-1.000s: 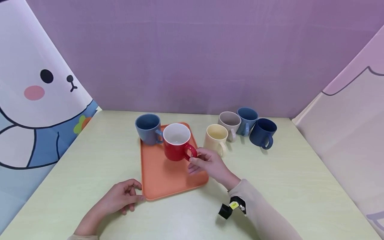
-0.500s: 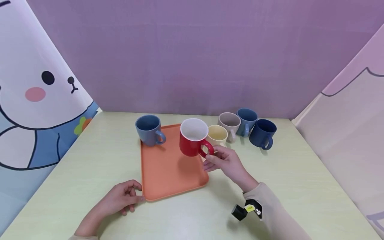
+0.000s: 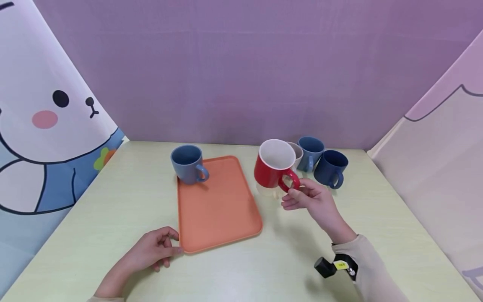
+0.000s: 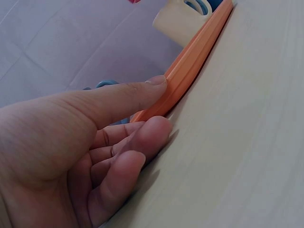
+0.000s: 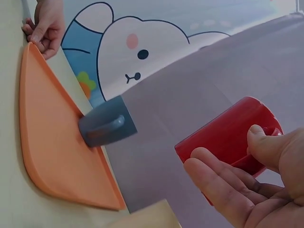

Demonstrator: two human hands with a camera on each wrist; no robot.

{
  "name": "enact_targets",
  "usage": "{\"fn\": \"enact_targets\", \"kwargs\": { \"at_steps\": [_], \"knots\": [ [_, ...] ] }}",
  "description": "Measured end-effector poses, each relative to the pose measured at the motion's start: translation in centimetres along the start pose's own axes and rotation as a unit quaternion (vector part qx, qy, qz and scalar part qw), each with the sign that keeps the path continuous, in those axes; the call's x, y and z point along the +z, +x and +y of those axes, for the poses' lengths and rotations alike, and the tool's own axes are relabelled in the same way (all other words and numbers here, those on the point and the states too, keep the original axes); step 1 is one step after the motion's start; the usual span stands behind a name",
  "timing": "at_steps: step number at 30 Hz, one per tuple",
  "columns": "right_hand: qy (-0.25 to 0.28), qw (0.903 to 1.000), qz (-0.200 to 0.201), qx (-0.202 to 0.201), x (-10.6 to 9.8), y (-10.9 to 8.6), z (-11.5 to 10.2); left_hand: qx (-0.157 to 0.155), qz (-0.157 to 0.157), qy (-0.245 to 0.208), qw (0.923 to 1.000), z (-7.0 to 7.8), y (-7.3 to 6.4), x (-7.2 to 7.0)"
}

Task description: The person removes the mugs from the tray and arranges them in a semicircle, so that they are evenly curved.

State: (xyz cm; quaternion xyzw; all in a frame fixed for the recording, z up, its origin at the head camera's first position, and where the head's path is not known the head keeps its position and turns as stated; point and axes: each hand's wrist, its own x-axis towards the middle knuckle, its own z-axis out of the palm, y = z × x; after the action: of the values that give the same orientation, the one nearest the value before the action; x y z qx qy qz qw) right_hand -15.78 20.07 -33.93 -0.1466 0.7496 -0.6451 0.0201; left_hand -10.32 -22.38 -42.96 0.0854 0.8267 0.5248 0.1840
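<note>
My right hand (image 3: 315, 203) pinches the handle of a red mug (image 3: 267, 173) with a white inside. In the head view the mug hangs upright, right of the orange tray (image 3: 219, 209), overlapping a cream mug (image 3: 265, 191). The right wrist view shows the thumb on the red mug's handle (image 5: 270, 133) and fingers beneath it. A grey-blue mug (image 3: 187, 165) stands over the tray's back left corner. At the tray's near left corner rests my left hand (image 3: 152, 249), fingers loosely bent; its thumb (image 4: 137, 95) is against the tray's edge.
Behind the red mug stand a pale lilac mug (image 3: 297, 154), a blue mug (image 3: 311, 149) and a dark navy mug (image 3: 330, 168), close together. A purple cloth wall (image 3: 241, 75) rises behind the table, with printed panels on both sides.
My right hand has carried the red mug rightward and slightly up, from over the tray to in front of the cream mug. The left hand and tray have stayed put.
</note>
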Motion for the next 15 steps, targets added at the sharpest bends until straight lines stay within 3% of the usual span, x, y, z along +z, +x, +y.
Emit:
{"fn": "enact_targets", "kwargs": {
  "at_steps": [15],
  "knots": [
    [0.025, 0.9933, 0.096, -0.060, -4.8, -2.2, 0.2, 0.004, 0.000, -0.002, 1.0000, -0.1, 0.2, 0.1]
  ]
}}
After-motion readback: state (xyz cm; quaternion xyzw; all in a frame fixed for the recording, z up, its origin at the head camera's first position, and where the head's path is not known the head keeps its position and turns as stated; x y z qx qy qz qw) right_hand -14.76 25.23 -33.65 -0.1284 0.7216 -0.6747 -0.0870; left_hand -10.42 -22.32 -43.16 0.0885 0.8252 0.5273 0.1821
